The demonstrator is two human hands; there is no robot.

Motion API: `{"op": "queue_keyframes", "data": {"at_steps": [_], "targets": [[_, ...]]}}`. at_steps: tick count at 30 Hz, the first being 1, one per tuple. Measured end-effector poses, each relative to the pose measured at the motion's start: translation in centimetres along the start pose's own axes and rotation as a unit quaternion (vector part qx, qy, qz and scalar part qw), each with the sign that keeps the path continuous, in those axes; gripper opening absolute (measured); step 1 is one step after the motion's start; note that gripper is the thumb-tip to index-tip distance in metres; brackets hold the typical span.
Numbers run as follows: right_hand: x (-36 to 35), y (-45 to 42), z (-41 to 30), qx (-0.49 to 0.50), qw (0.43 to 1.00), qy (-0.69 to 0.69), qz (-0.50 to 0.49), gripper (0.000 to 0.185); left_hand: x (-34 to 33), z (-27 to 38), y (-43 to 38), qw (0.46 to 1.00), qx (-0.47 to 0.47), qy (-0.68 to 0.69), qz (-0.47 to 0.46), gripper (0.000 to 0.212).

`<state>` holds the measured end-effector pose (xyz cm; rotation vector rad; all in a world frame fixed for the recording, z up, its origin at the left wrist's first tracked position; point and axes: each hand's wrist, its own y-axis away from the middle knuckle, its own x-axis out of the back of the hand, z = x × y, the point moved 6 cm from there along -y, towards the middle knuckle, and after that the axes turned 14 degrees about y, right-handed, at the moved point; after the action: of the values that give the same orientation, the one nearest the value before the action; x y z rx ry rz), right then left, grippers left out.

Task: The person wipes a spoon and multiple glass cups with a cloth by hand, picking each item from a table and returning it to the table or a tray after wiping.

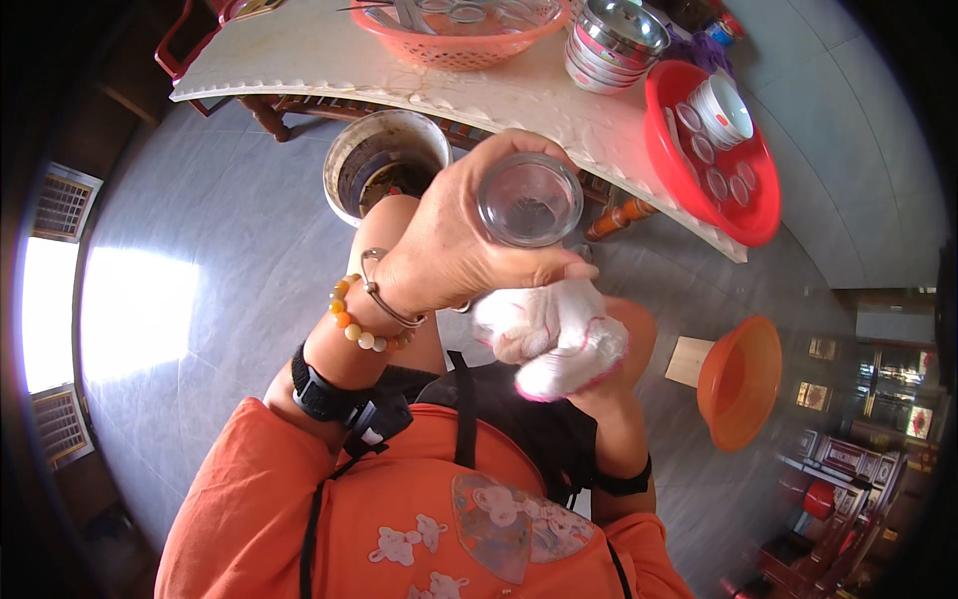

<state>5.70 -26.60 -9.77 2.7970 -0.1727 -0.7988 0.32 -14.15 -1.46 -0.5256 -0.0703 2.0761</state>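
My left hand [449, 224], with a beaded bracelet and a metal bangle on its wrist, grips a clear drinking glass [530, 201] whose round end faces the camera. Just below the glass, my right hand [599, 393] has a white cloth with pink edging [572, 344] bunched over it; the cloth hides most of its fingers. Beyond my hands, several small glass vessels lie in a coral plastic colander [456, 51] on the table. A red plastic basin [767, 202] at the table's right end holds stacked white bowls [722, 112] and several more small glasses.
The pale table [299, 56] crosses the view ahead. A stack of bowls [610, 49] stands between colander and basin. Below the table edge is a dirty bucket [344, 161] with dark residue. An orange basin [739, 382] is at the right beside a wooden stool [685, 359].
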Motion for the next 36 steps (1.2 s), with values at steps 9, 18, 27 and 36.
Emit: {"op": "queue_keyframes", "data": {"at_steps": [9, 18, 27, 36], "targets": [[-2.5, 1.2, -7.4, 0.310, 0.717, 0.571, 0.250, 0.045, -2.6, -0.2, 0.9, 0.899, -0.234, -0.361, -0.076, 0.040], [-0.2, 1.8, -6.2, 0.264, 0.758, 0.475, 0.361, 0.036, -4.0, -1.6, 1.6, 0.913, -0.196, -0.339, -0.117, 0.045], [6.0, 1.8, -2.4, 0.183, 0.893, 0.167, 0.376, 0.045, -0.8, -0.7, 0.9, 0.993, 0.004, -0.117, -0.027, 0.050], [-1.5, 3.6, -3.4, 0.339, 0.738, 0.547, 0.201, 0.038, 0.9, -5.6, 1.4, 0.933, 0.111, 0.339, 0.049, 0.043]]}}
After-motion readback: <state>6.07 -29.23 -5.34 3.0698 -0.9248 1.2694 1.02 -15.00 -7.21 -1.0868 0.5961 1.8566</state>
